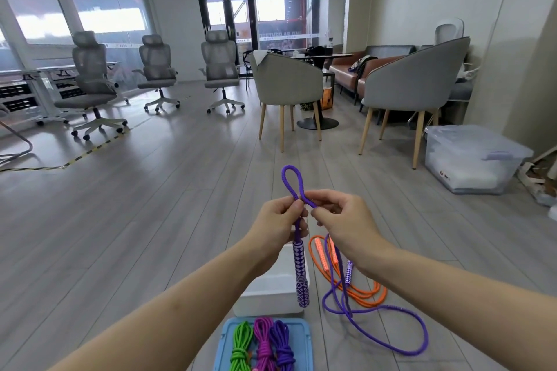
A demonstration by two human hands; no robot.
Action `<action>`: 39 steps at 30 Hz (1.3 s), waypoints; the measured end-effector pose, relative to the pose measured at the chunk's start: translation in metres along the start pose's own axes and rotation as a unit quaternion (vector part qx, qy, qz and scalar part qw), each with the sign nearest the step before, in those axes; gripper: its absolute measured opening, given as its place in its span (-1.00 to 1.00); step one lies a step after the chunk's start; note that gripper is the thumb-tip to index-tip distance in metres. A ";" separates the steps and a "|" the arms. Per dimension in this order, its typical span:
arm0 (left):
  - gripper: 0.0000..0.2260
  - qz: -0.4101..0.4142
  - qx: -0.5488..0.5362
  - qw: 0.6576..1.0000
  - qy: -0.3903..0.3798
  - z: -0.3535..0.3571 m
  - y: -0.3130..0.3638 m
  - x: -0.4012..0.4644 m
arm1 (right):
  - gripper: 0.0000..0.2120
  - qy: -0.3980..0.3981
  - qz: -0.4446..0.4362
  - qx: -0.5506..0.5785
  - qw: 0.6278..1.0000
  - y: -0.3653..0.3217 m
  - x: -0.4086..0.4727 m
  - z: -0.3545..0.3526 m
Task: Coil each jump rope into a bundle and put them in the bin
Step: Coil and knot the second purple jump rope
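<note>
We pinched the purple jump rope (291, 181) between left hand (278, 221) and right hand (340, 220), forming a first loop at twelve o'clock; the blue bin (224, 340) lay at six o'clock.

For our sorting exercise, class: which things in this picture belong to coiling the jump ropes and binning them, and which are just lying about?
Part of the job:
- purple rope, pinched by left hand and right hand
- orange rope on the floor
- blue bin holding three coiled bundles

Just lying about:
- office chairs
- grey armchairs
- clear lidded tub
- white box
</note>
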State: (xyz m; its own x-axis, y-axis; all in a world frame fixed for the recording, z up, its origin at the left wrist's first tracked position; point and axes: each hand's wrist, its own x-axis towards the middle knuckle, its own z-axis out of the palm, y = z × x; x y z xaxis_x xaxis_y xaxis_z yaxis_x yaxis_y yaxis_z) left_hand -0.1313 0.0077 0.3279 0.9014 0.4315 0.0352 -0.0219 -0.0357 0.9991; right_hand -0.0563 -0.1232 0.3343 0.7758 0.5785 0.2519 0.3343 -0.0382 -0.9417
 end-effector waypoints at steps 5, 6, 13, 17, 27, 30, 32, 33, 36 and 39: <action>-0.77 0.001 -0.048 0.999 0.001 0.004 -0.001 -0.001 | -0.79 0.028 -0.004 0.027 0.999 0.002 -0.001 -0.001; -0.77 0.001 -0.057 0.998 0.006 0.004 -0.001 -0.001 | -0.80 0.034 -0.006 0.035 0.999 0.002 -0.002 -0.001; -0.78 0.002 -0.066 0.998 0.023 0.004 0.000 -0.001 | -0.87 0.047 -0.010 0.052 0.998 -0.003 -0.003 0.000; -0.78 0.006 -0.082 0.994 0.068 -0.001 0.005 0.004 | -0.85 -0.004 0.060 0.094 0.994 -0.007 -0.004 0.003; -0.77 -0.007 -0.281 0.955 0.092 -0.047 0.022 0.028 | -0.85 -0.242 -0.027 -0.173 0.954 0.011 -0.005 -0.032; -0.76 -0.030 -0.276 0.959 0.053 -0.050 0.023 0.025 | -0.91 -0.206 -0.052 -0.250 0.945 0.013 0.007 -0.053; -0.76 -0.027 -0.213 0.976 0.027 -0.044 0.019 0.023 | -0.91 -0.181 -0.074 -0.267 0.944 0.011 0.011 -0.058; -0.77 -0.024 -0.158 0.987 0.017 -0.040 0.017 0.022 | -0.91 -0.166 -0.092 -0.271 0.944 0.010 0.012 -0.057; -0.76 -0.019 -0.043 0.999 -0.005 -0.027 0.012 0.016 | -0.90 -0.139 -0.176 -0.309 0.924 0.004 0.014 -0.049; -0.76 -0.019 -0.002 0.998 -0.056 -0.018 0.013 0.009 | -0.87 -0.147 -0.238 -0.342 0.897 0.005 0.015 -0.042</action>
State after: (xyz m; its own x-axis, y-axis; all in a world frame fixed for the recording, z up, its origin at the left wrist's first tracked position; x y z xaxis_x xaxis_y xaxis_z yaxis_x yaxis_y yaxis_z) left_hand -0.1313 0.0276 0.3414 0.9443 0.3290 -0.0058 0.0120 -0.0166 0.9998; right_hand -0.0211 -0.1490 0.3430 0.3183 0.8475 0.4249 0.9180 -0.1636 -0.3613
